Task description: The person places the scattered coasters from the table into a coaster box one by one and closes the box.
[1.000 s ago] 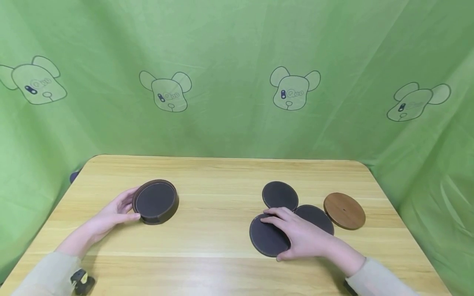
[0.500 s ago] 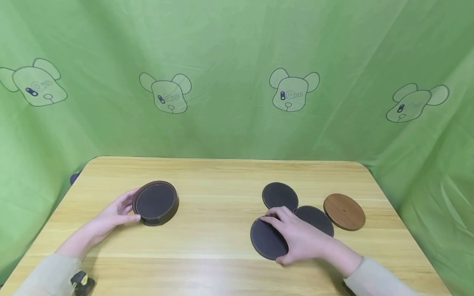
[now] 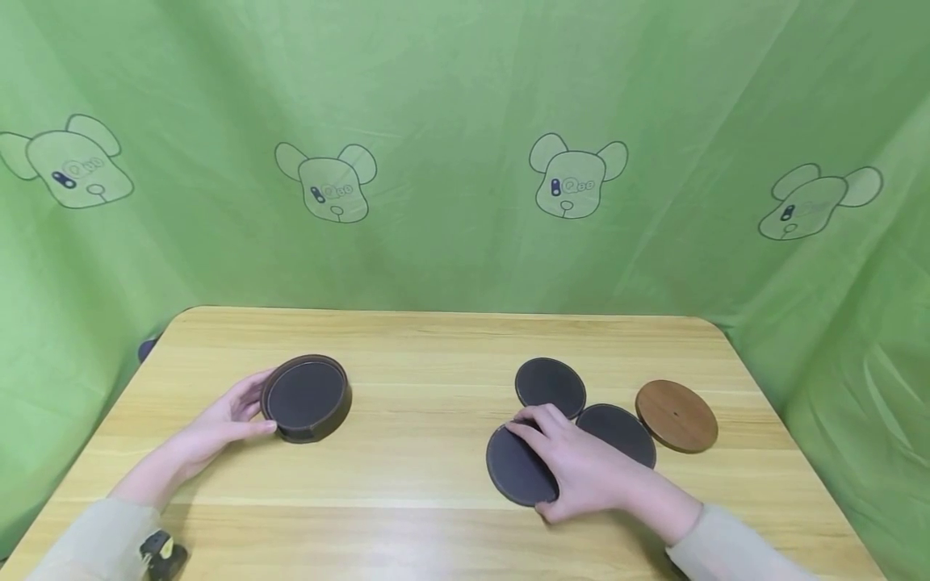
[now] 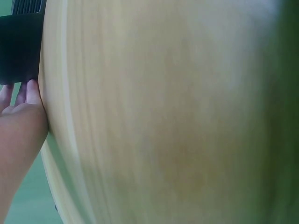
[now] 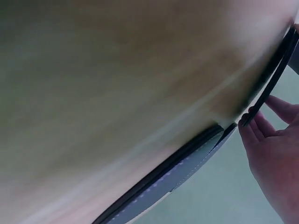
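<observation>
Green curtain (image 3: 450, 258) behind wood-grain worktop (image 3: 414, 452). Left hand (image 3: 231, 418) grasps the side of black round holder (image 3: 335, 418), worktop left. Right hand (image 3: 581, 468) pinches black disc (image 3: 517, 468) by its rim, right of centre; rear disc (image 3: 550, 383), partly covered disc (image 3: 621, 430), brown disc (image 3: 676, 415) nearby.

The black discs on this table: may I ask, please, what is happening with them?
A person's right hand grips one black disc by its edge. Their left hand holds a round dark holder by its side. Two other black discs and a brown disc lie on the table, not held.
</observation>
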`<state>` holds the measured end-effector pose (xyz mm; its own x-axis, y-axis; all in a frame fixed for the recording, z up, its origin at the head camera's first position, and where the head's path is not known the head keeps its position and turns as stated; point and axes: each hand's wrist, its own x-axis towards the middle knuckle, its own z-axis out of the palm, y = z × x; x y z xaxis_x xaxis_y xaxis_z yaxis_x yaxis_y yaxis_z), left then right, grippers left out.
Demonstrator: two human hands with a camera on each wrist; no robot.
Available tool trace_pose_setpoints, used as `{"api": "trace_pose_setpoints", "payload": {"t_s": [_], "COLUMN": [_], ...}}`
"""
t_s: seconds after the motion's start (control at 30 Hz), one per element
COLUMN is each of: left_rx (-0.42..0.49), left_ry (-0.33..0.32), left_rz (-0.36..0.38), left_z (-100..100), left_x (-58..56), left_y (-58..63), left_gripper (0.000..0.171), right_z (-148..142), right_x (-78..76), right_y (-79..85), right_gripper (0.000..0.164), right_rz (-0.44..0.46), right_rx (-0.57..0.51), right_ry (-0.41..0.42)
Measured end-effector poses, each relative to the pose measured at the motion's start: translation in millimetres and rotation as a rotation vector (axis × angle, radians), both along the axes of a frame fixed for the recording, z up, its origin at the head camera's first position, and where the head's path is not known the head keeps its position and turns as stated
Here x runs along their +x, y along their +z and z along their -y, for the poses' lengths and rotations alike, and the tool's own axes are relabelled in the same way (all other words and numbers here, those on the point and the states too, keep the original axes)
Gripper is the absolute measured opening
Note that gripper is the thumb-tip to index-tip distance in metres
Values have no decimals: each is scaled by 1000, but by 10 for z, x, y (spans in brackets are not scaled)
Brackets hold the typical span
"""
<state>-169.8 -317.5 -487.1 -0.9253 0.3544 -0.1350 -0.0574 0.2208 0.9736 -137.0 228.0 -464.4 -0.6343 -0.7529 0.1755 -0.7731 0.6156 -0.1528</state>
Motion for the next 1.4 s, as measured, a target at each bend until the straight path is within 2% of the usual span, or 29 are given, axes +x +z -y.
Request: {"api": "trace_pose_setpoints", "payload": {"t_s": [0.3, 0.53, 0.83, 1.4], "left_rx": [5, 23, 46, 44], "left_ry": [0, -3, -13, -15], "left_rz": [-1, -11, -23, -19], "left_z": [-3, 1, 1, 3], "left_x": [6, 11, 2, 1], "left_y": [12, 13, 2, 8], "left_gripper": [91, 90, 87, 88], "right_z": [116, 253, 493, 1057], "right_x": [-124, -249, -388, -654], "right_y": [78, 157, 283, 365], "right_gripper": [104, 104, 105, 104], "right_rz": [31, 21, 97, 183], "right_rx": [-9, -32, -29, -36], "right_ry": [-27, -21, -44, -26]}}
